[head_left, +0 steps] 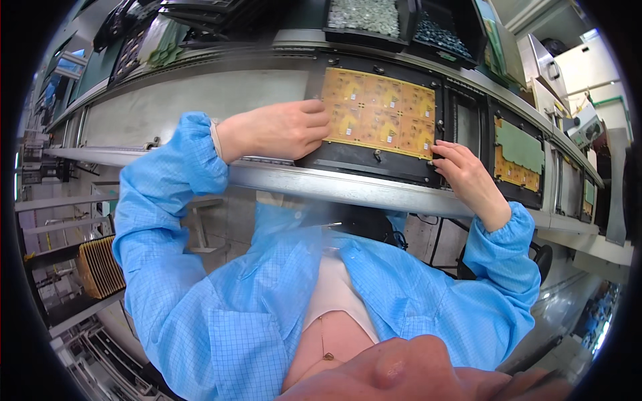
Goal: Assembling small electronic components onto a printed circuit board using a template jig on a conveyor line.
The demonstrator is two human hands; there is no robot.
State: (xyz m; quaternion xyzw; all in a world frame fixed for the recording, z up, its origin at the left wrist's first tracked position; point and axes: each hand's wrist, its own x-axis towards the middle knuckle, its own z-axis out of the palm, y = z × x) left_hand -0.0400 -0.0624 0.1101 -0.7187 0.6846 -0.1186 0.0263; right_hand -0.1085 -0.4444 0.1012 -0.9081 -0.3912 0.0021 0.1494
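Note:
A yellow-orange circuit board panel (381, 110), divided into several like sections, lies in a black carrier frame (361, 159) on the conveyor line before me. My left hand (277, 130) is at the panel's left edge, palm down, its fingers bent and held together around that edge; the fingertips are partly hidden. At the near right corner, my right hand (468, 175) rests its fingertips on the panel and frame border, fingers extended and slightly apart from the thumb. Small dark clips (439, 125) sit around the panel's border.
Black bins of whitish small parts (364, 17) and bluish small parts (441, 37) stand beyond the conveyor. To the right, another carrier holds a board under a green cover (520, 148). A metal rail (321, 185) runs along the near side. A rack of boards (100, 267) stands lower left.

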